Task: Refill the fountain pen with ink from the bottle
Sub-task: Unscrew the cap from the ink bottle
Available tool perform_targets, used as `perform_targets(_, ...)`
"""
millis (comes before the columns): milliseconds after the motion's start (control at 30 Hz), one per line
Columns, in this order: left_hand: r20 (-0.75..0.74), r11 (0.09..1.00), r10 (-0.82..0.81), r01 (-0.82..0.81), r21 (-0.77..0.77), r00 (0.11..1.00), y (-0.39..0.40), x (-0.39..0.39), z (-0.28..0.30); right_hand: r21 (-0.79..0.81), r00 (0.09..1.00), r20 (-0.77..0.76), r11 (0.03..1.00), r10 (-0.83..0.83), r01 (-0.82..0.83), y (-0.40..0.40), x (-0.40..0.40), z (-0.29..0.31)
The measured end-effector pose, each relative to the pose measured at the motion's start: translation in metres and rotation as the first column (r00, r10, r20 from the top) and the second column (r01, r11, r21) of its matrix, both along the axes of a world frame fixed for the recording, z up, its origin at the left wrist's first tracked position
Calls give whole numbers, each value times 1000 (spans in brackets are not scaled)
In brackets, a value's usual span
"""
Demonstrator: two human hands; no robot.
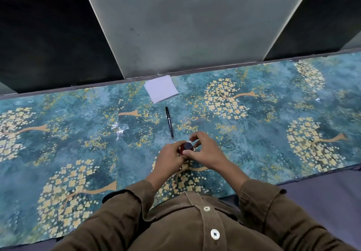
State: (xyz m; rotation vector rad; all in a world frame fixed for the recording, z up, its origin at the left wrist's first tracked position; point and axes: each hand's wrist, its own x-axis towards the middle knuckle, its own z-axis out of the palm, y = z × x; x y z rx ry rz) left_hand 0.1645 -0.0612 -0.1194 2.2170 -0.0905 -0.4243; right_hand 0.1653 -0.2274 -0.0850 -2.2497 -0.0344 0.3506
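A small red ink bottle (182, 149) with a dark round cap (188, 146) stands on the blue flowered tablecloth (78, 133), near its middle. My left hand (169, 159) wraps the bottle's left side. My right hand (203, 151) comes in from the right with its thumb and fingertips around the cap. A black fountain pen (169, 122), capped, lies just beyond the hands, pointing away from me. Most of the bottle is hidden by my fingers.
A small stack of white paper squares (161, 88) lies past the pen at the table's far edge. A crumpled piece of clear plastic (120, 128) lies left of the pen. A grey panel (185, 26) rises behind the table.
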Motion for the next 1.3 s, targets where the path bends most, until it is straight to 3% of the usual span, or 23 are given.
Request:
perform_targets(133,46,999,-30,29,29,998,3,3,-2,-3,996,39,996,-84,85,9,-4,0)
perform_targets(300,62,998,-50,49,26,997,5,3,-3,17,999,-8,999,-33,33,9,-8,7)
perform_targets(467,54,999,-29,28,20,998,4,3,-2,-29,992,31,992,-120,121,12,-9,2)
perform_targets(700,-5,1000,20,-20,-2,1000,1,0,-3,11,998,6,998,65,-65,2,1,6)
perform_targets(867,-21,997,71,-71,-18,997,-3,-4,1,-38,997,22,996,80,-79,-2,10,2)
perform_targets(1100,-37,990,133,-135,-51,990,-7,-9,4,-9,971,28,971,239,-239,-10,18,5)
perform_targets(1300,-22,984,172,-173,-34,985,-10,-13,7,-68,972,38,971,234,-231,-9,19,1)
